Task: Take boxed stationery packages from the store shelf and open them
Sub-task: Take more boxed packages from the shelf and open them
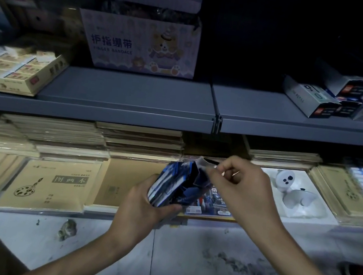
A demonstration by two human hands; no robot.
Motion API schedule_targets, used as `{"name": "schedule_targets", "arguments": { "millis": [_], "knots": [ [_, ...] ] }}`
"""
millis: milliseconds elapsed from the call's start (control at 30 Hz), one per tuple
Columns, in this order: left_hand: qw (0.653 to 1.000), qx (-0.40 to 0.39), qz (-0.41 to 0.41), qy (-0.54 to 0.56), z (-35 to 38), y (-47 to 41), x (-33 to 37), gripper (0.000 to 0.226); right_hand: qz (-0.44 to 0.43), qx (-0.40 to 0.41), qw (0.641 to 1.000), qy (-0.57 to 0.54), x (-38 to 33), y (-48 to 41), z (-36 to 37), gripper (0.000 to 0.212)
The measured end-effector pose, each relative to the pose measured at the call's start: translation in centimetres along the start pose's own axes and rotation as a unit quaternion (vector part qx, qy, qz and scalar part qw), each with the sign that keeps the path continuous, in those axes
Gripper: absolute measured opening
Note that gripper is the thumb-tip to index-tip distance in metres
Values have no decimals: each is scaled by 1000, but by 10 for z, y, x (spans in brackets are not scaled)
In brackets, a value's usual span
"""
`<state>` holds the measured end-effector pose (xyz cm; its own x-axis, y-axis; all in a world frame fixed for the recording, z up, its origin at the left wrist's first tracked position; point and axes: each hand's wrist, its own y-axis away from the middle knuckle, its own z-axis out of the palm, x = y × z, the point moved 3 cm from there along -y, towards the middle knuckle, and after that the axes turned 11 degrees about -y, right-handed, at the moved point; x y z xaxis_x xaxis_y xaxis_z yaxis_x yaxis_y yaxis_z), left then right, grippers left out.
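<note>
sitting in left hand (140, 206): blue box (172, 184)

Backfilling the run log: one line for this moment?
step: opening | left hand: grips blue package | right hand: pinches its top flap | flap: raised

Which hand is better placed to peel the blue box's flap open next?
Right, probably. The right hand pinches the flap at the top of the box, while the left hand grips the box from below, steadying it.
</note>
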<state>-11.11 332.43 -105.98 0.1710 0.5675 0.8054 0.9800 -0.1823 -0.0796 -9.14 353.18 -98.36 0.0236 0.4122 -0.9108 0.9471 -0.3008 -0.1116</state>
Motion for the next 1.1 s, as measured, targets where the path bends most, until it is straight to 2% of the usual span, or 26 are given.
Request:
{"name": "schedule_targets", "arguments": {
  "millis": [300, 400, 500, 567, 767, 867, 1000, 1100],
  "knots": [
    [999, -9, -17, 33, -2, 1, 2, 49, 5, 13, 1000, 13, -3, 0, -4, 24],
    [997, -22, -32, 62, -3, 0, 1, 47, 56, 5, 997, -47, -6, -3, -8, 30],
    [998, -24, -17, 56, 0, 1, 4, 48, 139, -48, 985, -90, -4, -3, -4, 46],
    [999, -25, -6, 48, 1, 2, 6, 47, 176, -83, 978, -81, 1, -3, 0, 55],
    [998, -44, -4, 49, 0, 3, 12, 44, 201, -108, 973, -44, 11, -14, -5, 53],
    [996, -67, -25, 52, -1, 2, 12, 42, 162, -92, 982, -33, 0, -10, -10, 45],
    [974, -150, -120, 117, -4, 4, 9, 37, -22, -16, 999, -19, -15, -3, -18, 30],
    [945, -232, -166, 159, -5, 7, 6, 46, -153, -18, 987, 34, -23, 5, -14, 17]
  ]
}}
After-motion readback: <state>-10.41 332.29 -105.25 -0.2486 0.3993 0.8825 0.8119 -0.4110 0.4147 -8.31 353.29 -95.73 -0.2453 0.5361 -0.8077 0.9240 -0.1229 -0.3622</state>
